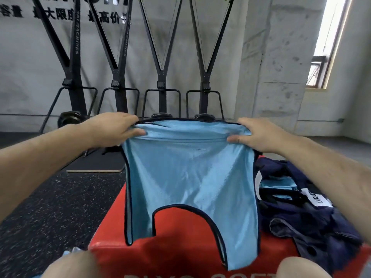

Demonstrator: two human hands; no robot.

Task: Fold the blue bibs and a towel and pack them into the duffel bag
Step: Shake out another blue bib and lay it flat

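Above the red box (180,255), a blue bib (190,177) is pinched by left hand (114,130) and right hand (259,135); corners should be kept level before folding.

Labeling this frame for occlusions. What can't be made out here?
All head view:
- Fingers of the left hand and right hand: tucked behind the blue bib hem.
- Duffel bag contents: only a slice of blue fabric shows; bib and right forearm cover the rest.
- Towel: can't pick one out.
- Red box lettering: cut by bottom edge.
- Bag label: partly behind the forearm.
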